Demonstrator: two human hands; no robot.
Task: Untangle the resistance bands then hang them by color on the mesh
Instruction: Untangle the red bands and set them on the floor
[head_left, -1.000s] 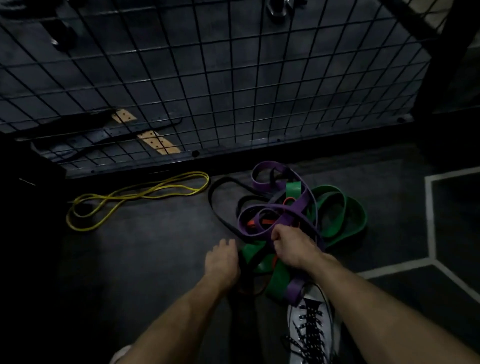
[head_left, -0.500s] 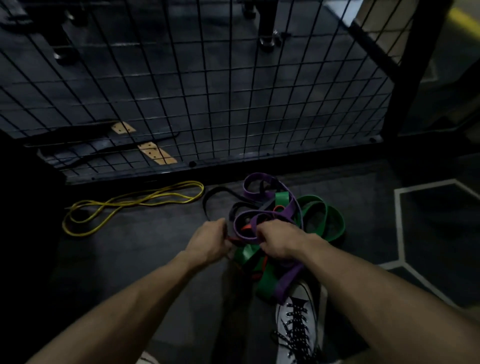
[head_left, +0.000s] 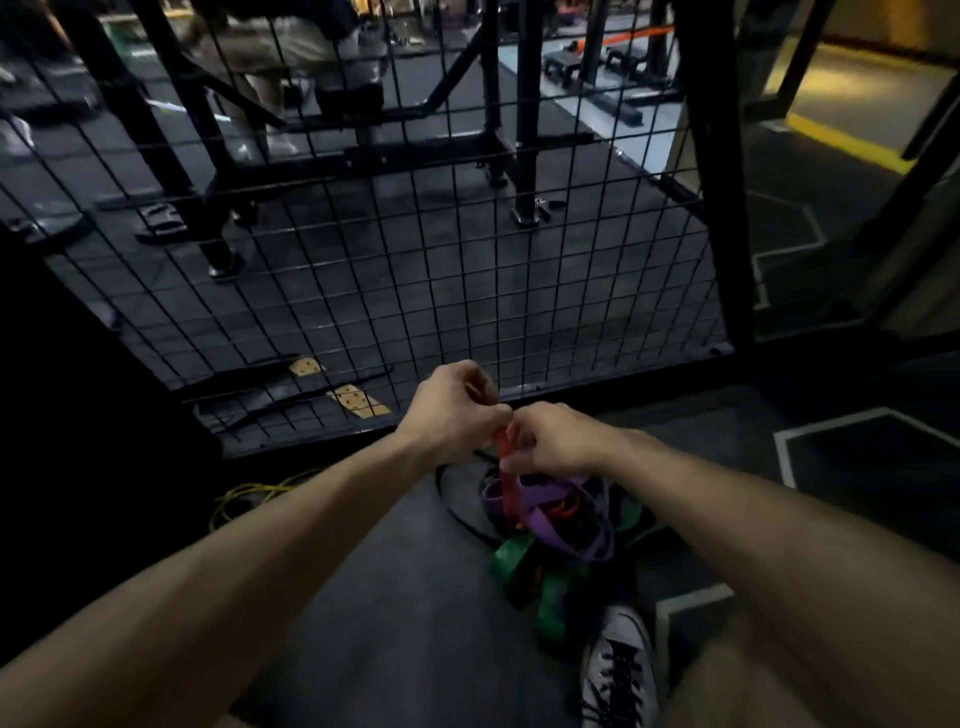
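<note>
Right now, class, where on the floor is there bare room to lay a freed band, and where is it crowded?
Bare floor lies between the yellow band and the tangled pile, under the left forearm. It is crowded at the pile, which reaches the white shoe. The left hand and right hand pinch the orange band before the mesh.

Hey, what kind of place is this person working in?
Most likely a gym: a black wire mesh panel fences off black steel exercise frames on dark rubber flooring, and tangled purple, green and orange rubber resistance bands lie by the person's feet.
</note>
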